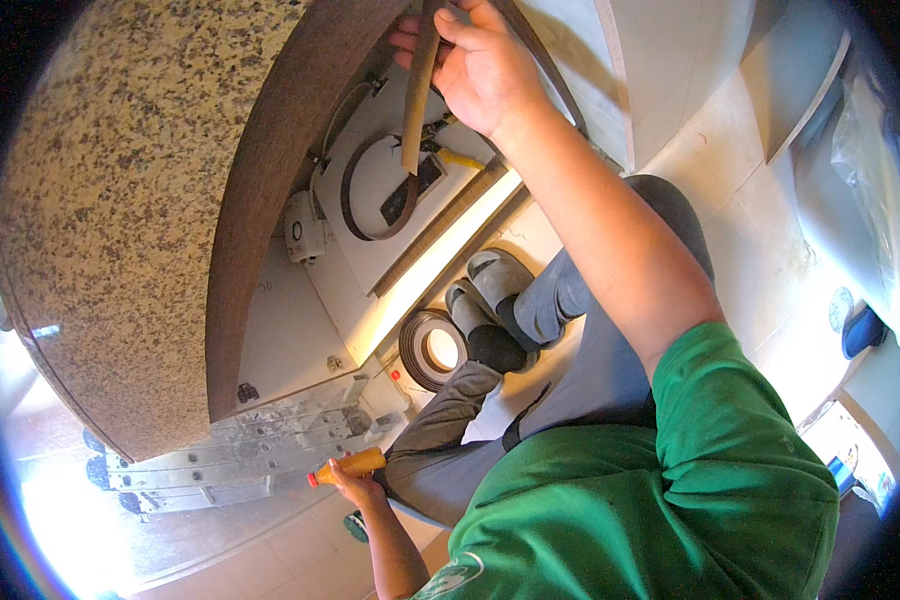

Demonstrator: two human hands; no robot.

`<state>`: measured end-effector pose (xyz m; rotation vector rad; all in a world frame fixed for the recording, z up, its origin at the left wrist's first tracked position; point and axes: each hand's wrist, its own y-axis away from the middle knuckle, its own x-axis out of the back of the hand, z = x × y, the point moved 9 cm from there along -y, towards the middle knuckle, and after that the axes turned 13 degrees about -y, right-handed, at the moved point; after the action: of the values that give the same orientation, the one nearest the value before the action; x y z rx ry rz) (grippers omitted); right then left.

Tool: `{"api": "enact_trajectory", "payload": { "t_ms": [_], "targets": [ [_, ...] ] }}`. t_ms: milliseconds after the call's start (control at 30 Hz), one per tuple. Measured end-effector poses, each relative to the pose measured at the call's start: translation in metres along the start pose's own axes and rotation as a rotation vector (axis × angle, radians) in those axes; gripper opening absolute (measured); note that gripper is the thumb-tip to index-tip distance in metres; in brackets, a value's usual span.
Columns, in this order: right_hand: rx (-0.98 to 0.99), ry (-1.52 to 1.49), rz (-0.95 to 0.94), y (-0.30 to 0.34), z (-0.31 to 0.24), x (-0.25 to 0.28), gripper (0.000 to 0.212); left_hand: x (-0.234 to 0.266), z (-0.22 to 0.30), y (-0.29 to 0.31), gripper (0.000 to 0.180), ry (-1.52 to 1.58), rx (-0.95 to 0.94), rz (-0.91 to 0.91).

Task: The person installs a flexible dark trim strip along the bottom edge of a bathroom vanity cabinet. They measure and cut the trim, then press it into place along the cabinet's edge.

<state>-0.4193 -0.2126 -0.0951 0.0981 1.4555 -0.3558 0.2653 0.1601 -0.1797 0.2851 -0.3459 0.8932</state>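
At the lower left, my left hand [355, 487] is wrapped round an orange squeeze bottle [358, 464] with a red cap, held nearly level and away from the cabinet. Raised at the top centre, my right hand [475, 62] pinches a flat brown strip [419, 110] between thumb and fingers. The strip's end hangs down in front of the cabinet opening [270, 330]. Beside it runs the cabinet's dark wood frame edge [260, 170]. How far the strip extends above my hand is cut off by the frame.
A speckled stone countertop [120, 200] covers the left. Inside the cabinet are a dark ring-shaped strip [353, 205], hoses and a white box [303, 228]. Near my slippered feet [490, 300] lies a coiled brown roll [413, 350]. A metal ladder [270, 445] is at lower left.
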Motion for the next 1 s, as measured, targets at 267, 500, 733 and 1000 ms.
{"api": "enact_trajectory", "payload": {
  "t_ms": [267, 500, 733, 1000],
  "targets": [
    [0.029, -0.023, -0.03, 0.001, -0.004, -0.006, 0.033, -0.001, -0.001, -0.003, 0.07, -0.051, 0.02, -0.013],
    [0.037, 0.004, -0.086, -0.004, -0.001, -0.007, 0.034, 0.001, -0.006, -0.006, 0.069, -0.06, 0.02, -0.011],
    [-0.008, -0.013, 0.003, 0.007, 0.005, 0.009, 0.028, -0.001, -0.002, -0.007, 0.072, -0.116, -0.004, -0.023],
    [0.031, -0.012, -0.059, -0.001, -0.001, -0.007, 0.026, -0.002, 0.002, -0.002, 0.067, -0.115, -0.017, 0.019]
  ]
}}
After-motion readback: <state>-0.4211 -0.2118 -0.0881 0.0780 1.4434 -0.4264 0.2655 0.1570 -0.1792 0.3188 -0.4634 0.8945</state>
